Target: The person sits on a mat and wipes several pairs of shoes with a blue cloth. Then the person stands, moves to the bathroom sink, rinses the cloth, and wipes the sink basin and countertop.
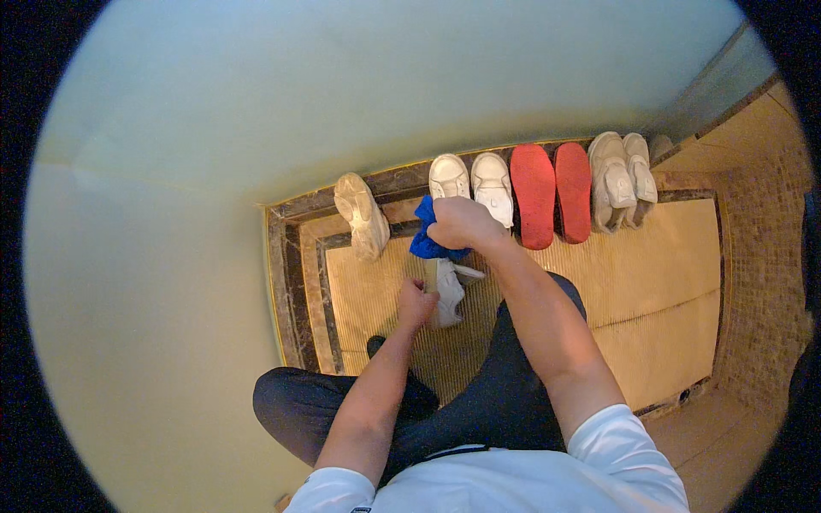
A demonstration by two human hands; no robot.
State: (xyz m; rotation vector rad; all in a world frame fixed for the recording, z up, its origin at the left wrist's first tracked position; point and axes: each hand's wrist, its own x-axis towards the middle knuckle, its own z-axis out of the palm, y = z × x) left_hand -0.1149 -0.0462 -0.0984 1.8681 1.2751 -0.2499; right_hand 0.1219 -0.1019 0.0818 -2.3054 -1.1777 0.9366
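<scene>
My right hand [465,223] grips a blue cloth [424,236], bunched over the toe end of a white shoe [449,295]. My left hand [417,302] is closed at the left side of that shoe, against a pale strip along its sole; the fingers are partly hidden, and whether they hold the shoe is not clear. Beyond my right hand stand two white shoes [449,174] [491,183], toes towards the wall. A single shoe [362,217] lies to the left with its sole up.
Two red insoles [533,195] [572,192] lean right of the white shoes, beside another pair of white shoes [609,183]. Ribbed cardboard [648,276] covers the floor inside a dark stone border [295,269]. A pale wall [359,83] rises behind and left.
</scene>
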